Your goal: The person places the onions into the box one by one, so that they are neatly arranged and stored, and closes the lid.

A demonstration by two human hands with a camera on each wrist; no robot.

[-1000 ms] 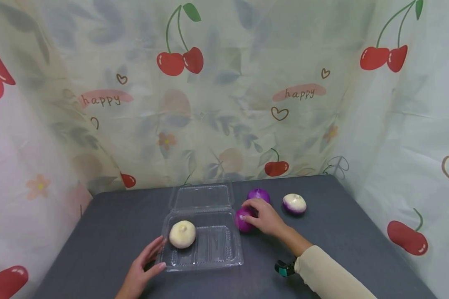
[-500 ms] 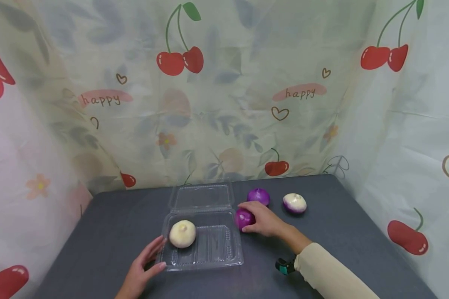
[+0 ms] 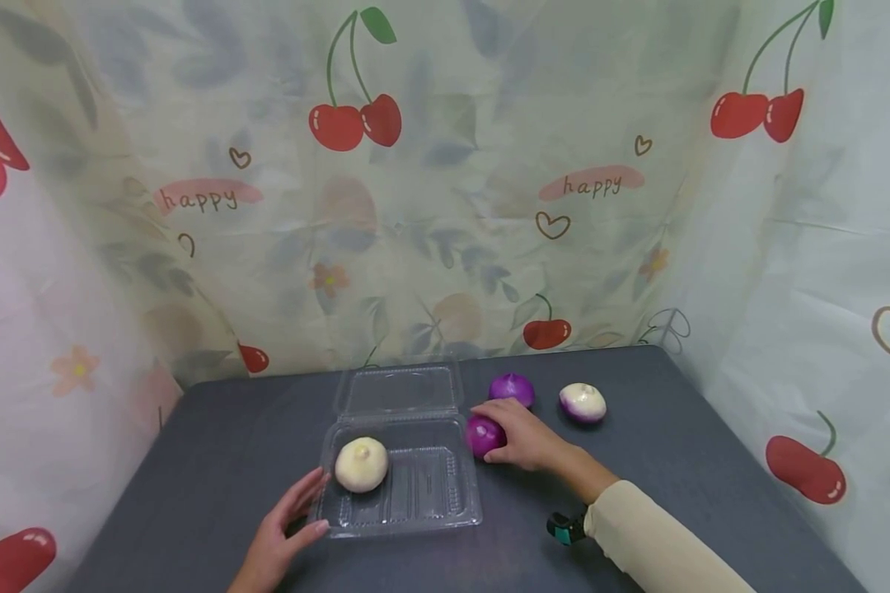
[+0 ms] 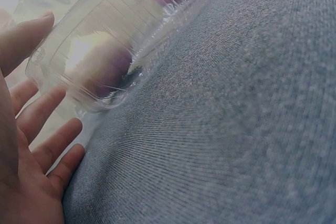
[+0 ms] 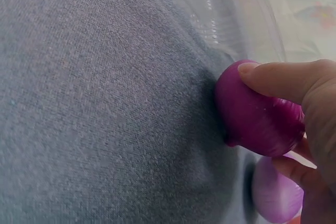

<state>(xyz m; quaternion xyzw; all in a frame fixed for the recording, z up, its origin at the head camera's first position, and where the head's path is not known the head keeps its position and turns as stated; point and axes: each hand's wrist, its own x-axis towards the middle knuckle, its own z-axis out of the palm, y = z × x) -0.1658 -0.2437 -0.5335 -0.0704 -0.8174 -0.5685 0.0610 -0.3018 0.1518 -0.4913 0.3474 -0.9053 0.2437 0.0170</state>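
In the head view my right hand (image 3: 522, 436) holds a glossy purple onion (image 3: 485, 436) beside the box's right wall. The right wrist view shows the thumb on one side of this onion (image 5: 257, 111) and fingers behind it. A clear plastic clamshell box (image 3: 430, 520) lies with its lid up. Inside it, at the left, sits a cream-topped turnip (image 3: 362, 464); its purple underside shows in the left wrist view. My left hand (image 3: 280, 527) is at the box's left side, thumb and fingers spread, fingertips at the wall. Whether they press on it I cannot tell.
Just behind the right hand stands a second purple onion (image 3: 512, 389). Farther right lies a white-and-purple turnip (image 3: 583, 403). A dark cloth covers the table (image 3: 215, 461), and a printed curtain (image 3: 430, 189) hangs behind and at both sides.
My right hand's thumb has moved down from the front of the purple onion to its lower right side, and the fingers have settled over it. The left hand and the box stay put.
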